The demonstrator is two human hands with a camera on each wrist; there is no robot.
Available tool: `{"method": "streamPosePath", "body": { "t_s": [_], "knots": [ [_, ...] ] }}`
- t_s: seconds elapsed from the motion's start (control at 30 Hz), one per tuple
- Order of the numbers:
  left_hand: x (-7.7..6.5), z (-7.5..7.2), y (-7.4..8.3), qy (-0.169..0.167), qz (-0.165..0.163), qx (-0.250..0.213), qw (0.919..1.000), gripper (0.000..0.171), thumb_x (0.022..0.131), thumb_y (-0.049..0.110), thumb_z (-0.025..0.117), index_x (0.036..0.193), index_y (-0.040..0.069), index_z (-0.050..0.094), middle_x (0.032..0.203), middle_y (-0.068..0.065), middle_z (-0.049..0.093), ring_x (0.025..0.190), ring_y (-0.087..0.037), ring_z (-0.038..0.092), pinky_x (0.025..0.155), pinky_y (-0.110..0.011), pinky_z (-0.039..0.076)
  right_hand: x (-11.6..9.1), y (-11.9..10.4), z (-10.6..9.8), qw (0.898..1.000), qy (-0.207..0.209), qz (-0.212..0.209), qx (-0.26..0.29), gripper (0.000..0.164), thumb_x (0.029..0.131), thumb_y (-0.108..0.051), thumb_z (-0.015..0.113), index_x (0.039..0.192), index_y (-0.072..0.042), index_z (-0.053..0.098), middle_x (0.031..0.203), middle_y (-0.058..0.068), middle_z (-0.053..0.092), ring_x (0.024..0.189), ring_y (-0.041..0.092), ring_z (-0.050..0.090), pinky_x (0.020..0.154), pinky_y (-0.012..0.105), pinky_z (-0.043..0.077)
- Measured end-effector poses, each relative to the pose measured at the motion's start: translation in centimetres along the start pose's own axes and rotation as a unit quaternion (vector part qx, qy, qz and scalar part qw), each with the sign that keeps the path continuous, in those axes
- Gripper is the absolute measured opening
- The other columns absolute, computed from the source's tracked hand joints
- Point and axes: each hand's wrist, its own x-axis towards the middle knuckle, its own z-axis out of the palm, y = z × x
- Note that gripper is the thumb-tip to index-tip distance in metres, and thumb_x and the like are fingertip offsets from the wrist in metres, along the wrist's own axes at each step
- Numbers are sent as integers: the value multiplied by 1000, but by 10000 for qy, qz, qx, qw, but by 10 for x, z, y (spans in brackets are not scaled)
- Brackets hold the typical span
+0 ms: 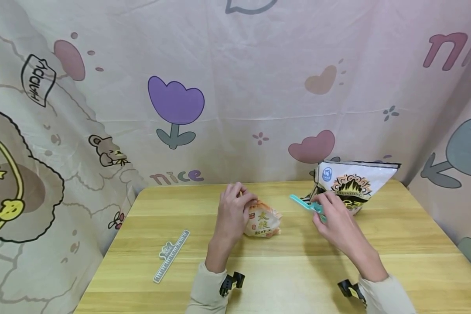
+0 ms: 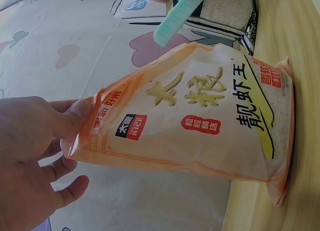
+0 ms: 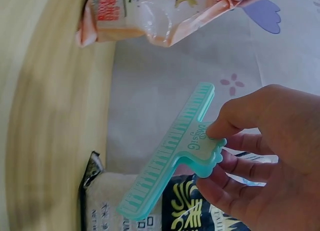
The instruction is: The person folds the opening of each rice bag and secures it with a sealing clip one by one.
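My left hand (image 1: 234, 207) pinches the top edge of an orange-and-white rice bag (image 2: 200, 116), which stands upright on the table. Its top is gathered between thumb and fingers in the left wrist view. In my right hand (image 1: 335, 220) is a turquoise clip (image 3: 172, 153) with a piano-key pattern, its handle pinched between thumb and fingertips. The clip is held in the air between the two bags, apart from the orange one. Close behind the right hand stands a larger white-and-black rice bag (image 1: 349, 181), partly hidden by that hand.
A white clip (image 1: 172, 256) of the same long shape lies on the wooden table (image 1: 290, 279) at the left. Behind the table hangs a printed cloth (image 1: 235, 87), with more cloth along both sides.
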Motion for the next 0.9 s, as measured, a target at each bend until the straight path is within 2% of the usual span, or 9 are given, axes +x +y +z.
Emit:
{"method": "streamPosePath", "body": {
  "t_s": [0.3,0.47,0.73,0.9],
  "knots": [
    [1,-1,0,-68,11,-113,9999,6,91,8,76,89,12,79,92,2,54,95,-21,50,82,-38,41,16,-8,2,9994,65,-44,331,28,83,4,72,111,0,66,102,10,61,84,23,56,69,43,51],
    [1,0,0,-54,90,11,9999,5,92,8,76,90,13,79,92,2,54,96,-21,51,82,-38,42,21,-14,1,9986,119,-75,503,28,84,6,75,110,1,66,101,10,59,82,22,55,69,41,50],
    [0,-1,-1,-16,73,133,9999,4,91,10,77,89,13,79,93,2,55,97,-21,53,82,-39,43,31,-27,5,9948,40,19,1016,27,90,8,71,115,2,64,107,10,59,92,23,61,77,44,56],
    [-1,-1,-1,8,119,104,9999,5,90,9,78,88,13,79,92,2,55,97,-22,53,82,-40,43,31,-32,10,9928,43,35,1197,27,90,9,71,115,0,64,108,8,60,94,22,63,76,41,58]
  ]
}}
